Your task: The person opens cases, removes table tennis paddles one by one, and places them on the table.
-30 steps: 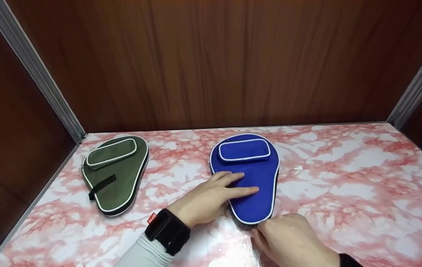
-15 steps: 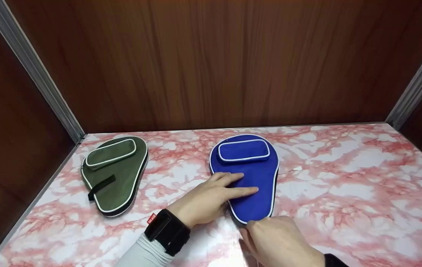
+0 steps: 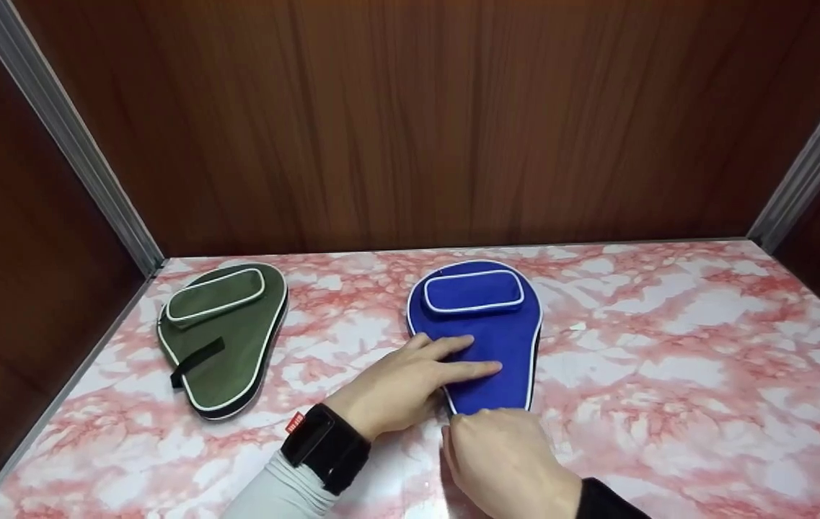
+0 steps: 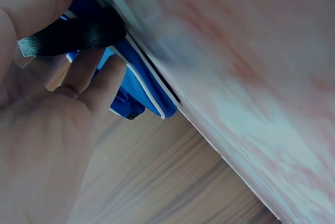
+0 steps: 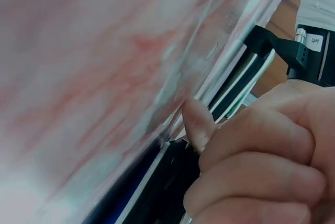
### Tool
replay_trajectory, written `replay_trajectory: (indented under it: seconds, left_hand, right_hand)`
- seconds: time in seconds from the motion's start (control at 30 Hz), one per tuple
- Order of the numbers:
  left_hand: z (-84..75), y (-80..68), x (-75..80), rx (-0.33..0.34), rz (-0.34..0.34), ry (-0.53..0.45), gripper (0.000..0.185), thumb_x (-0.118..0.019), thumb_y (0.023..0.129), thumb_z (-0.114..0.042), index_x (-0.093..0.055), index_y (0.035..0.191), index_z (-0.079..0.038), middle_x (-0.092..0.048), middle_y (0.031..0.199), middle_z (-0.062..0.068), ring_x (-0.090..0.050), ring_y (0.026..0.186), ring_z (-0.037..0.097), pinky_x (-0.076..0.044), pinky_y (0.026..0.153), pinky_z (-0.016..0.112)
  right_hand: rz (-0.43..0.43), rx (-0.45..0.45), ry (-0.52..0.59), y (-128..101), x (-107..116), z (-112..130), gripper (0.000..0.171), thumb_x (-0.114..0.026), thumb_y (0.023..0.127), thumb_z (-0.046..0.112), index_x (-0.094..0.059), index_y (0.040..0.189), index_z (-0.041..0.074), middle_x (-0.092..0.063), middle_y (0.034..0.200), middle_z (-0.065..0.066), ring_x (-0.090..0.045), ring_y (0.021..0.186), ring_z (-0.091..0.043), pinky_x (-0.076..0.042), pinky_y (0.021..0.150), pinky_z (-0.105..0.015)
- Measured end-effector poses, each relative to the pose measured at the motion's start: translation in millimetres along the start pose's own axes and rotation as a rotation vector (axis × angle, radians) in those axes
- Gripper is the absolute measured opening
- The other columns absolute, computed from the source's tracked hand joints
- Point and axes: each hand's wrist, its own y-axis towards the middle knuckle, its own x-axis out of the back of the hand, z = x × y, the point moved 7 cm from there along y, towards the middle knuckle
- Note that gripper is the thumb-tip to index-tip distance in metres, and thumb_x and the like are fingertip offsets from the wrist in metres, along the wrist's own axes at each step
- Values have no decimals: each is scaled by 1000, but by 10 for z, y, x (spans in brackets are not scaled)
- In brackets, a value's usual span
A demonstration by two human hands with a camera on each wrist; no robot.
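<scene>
A blue table tennis paddle case (image 3: 500, 339) with white piping lies flat, its narrow end toward me. My left hand (image 3: 402, 389) rests on its left side, index and middle fingers stretched over the cloth. In the left wrist view a black strap (image 4: 78, 33) on the case passes between the thumb and the fingers. At the narrow end my right hand (image 3: 500, 461) has its fingers curled, gripping at the zipped edge. The right wrist view shows its thumb (image 5: 196, 124) against the black side band (image 5: 170, 182); the zipper pull is hidden by the fingers.
A green paddle case (image 3: 236, 349) with a black strap lies to the left on the red-and-white marbled table (image 3: 669, 375). A brown wood-grain panel (image 3: 410, 130) stands behind, with side panels at left and right.
My right hand has slid leftward round the narrow end of the blue case, now covering its tip. The left hand and both cases have stayed in place.
</scene>
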Motion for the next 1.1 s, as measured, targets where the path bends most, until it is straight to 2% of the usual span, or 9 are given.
replay_trajectory:
  seconds: [0.13,0.27,0.33,0.47,0.63,0.73,0.83,0.97,1.1]
  left_hand:
    - [0,3,-13,-8,4,-9,76,-66,100,5,-58,161,-40,-47,170,11,-50,146,41,-48,116,49]
    - [-3,-4,-20,0,-7,-21,74,-65,101,4,-59,161,-39,-48,170,10,-51,146,41,-48,115,49]
    - [2,-13,-18,17,-14,-20,71,-65,102,1,-59,160,-39,-49,170,9,-51,145,40,-48,115,48]
    - [6,-21,-8,44,-27,-12,66,-64,105,-3,-60,160,-39,-50,169,7,-52,145,38,-48,116,48]
    - [0,16,0,61,-15,-19,62,-62,107,-5,-59,161,-36,-50,169,6,-53,145,36,-47,117,47]
    - [8,35,20,77,-18,-23,60,-60,108,-5,-60,160,-34,-52,167,6,-56,141,36,-48,115,47]
    - [12,45,34,95,-32,-17,56,-59,109,-7,-61,160,-30,-54,165,7,-57,139,35,-49,113,47]
    - [-41,108,23,131,-72,35,42,-55,116,-24,-64,157,-22,-60,157,8,-59,140,29,-47,114,46]
    - [-158,235,-9,224,-121,106,52,-49,116,-51,-67,154,-21,-66,144,8,-63,129,27,-48,110,45]
  right_hand:
    - [9,-2,-27,57,-26,23,31,-84,85,27,-61,65,20,-57,54,-2,-61,50,-24,-45,40,-43]
    - [17,4,-3,60,-34,-4,31,-85,85,25,-62,65,19,-57,54,-3,-60,50,-25,-46,40,-43]
    - [14,-3,31,53,-28,-35,31,-84,88,26,-63,66,19,-57,54,-3,-60,48,-26,-45,41,-44]
    - [31,-35,170,18,-6,-144,37,-76,101,33,-65,69,18,-61,58,-3,-62,50,-29,-47,47,-48]
    - [94,-85,350,-107,53,-428,39,-70,108,43,-68,73,26,-61,62,10,-63,55,-17,-48,53,-44]
    - [103,-161,371,-125,86,-692,40,-69,108,46,-66,72,29,-55,60,16,-56,53,-8,-46,53,-39]
    - [73,-245,371,-89,99,-958,40,-70,108,42,-65,71,28,-52,60,15,-49,53,-7,-44,54,-39]
    - [-6,-316,341,-66,90,-1224,33,-73,108,37,-68,78,23,-55,62,9,-51,54,-11,-44,54,-44]
    - [-38,-346,297,-102,59,-1393,32,-74,107,38,-65,81,22,-52,62,9,-51,53,-11,-43,51,-44]
